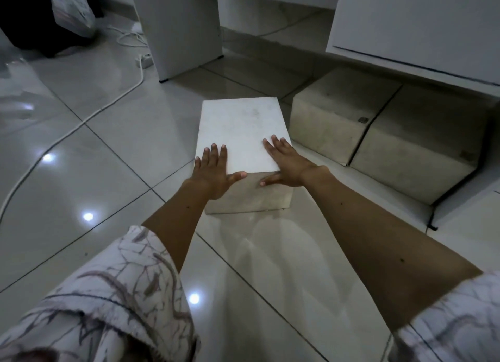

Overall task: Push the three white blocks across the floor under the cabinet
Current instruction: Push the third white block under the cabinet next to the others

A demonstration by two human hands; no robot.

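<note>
A white block [243, 126] lies on the tiled floor in the middle of the view. My left hand [215, 169] rests flat on its near left corner, fingers spread on top and thumb over the near edge. My right hand [286, 163] lies flat on its near right corner, thumb down on the near face. Two more white blocks, one [332, 113] beside the other [422, 145], sit side by side to the right, partly beneath the white cabinet [422, 23].
A white cabinet leg panel [181, 29] stands at the back, left of centre. A white cable [81, 123] crosses the floor on the left to a power strip [144, 60]. A patterned bag [71, 10] and a dark object sit at far left.
</note>
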